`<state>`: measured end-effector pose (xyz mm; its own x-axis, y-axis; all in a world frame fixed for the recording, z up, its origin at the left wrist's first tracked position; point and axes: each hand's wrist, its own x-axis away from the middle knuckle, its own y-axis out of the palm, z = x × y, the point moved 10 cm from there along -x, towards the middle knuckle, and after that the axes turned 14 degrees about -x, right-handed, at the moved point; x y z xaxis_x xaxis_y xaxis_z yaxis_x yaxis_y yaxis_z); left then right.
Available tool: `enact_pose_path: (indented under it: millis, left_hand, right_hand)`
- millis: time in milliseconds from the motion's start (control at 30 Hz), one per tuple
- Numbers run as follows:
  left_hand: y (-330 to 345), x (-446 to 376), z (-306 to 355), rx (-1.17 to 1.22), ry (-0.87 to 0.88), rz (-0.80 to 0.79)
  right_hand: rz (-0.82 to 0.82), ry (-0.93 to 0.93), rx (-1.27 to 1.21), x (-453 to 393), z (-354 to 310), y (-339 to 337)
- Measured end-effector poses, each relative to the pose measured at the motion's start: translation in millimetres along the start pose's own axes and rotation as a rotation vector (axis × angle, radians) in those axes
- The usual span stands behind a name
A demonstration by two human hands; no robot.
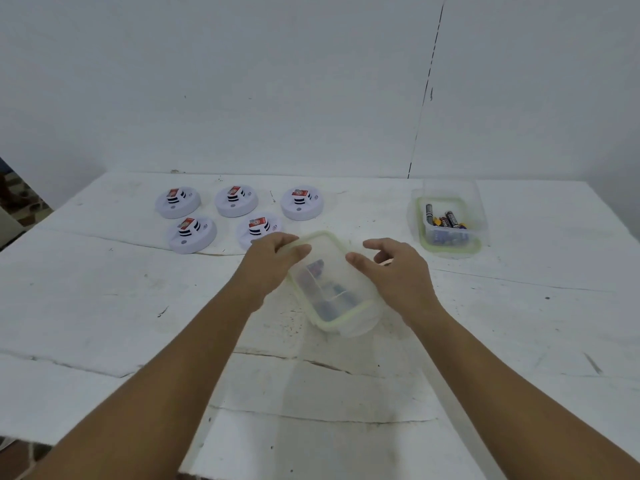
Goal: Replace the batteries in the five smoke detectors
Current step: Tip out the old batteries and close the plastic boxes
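Observation:
Several round white smoke detectors (236, 200) with red labels lie in two rows at the back left of the white table (104, 306). At the table's middle stands a clear plastic box (332, 289) with a pale green rim and its lid on; blurred batteries show through it. My left hand (273, 261) grips the lid's far left corner. My right hand (394, 271) hovers at the box's right edge, fingers spread and curled, holding nothing. At the back right a second box (448, 221), open, holds several batteries and sits on its own lid.
A white wall rises just behind the table, with a dark vertical seam (424, 98) on the right. The table's left edge drops off near a brick-patterned floor (20, 199). The tabletop is scuffed and cracked.

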<state>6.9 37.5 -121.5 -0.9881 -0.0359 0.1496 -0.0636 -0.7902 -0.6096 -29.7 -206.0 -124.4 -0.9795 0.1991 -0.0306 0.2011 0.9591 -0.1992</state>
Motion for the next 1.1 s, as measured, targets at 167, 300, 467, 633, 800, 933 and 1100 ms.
enact_pose_path:
  millis: [167, 300, 467, 633, 800, 933, 1100]
  left_hand:
    - [5.9, 26.4, -21.4, 0.386, -0.196, 0.350]
    - [13.4, 32.6, -23.9, 0.465, -0.222, 0.394]
    - [15.2, 33.8, -22.3, 0.435, -0.168, 0.370]
    - [10.1, 25.5, -27.3, 0.400, -0.172, 0.341]
    - [6.5, 18.9, -28.7, 0.379, -0.184, 0.296]
    - [9.8, 17.9, -29.3, 0.418, -0.200, 0.303]
    - [17.5, 24.3, -29.1, 0.473, -0.220, 0.374]
  right_hand:
    - [0.107, 0.019, -0.153, 8.5, 13.5, -6.7]
    - [0.095, 0.087, -0.210, 15.6, 29.3, 3.0]
    - [0.071, 0.090, -0.225, 18.1, 30.6, 13.5]
    - [0.033, 0.040, -0.173, 16.6, 26.1, 20.9]
    - [0.043, 0.060, -0.168, 17.8, 25.7, 20.7]
    - [0.014, 0.109, -0.173, 14.2, 32.3, 21.0]
    - [0.095, 0.151, -0.184, 21.1, 43.6, 17.6]
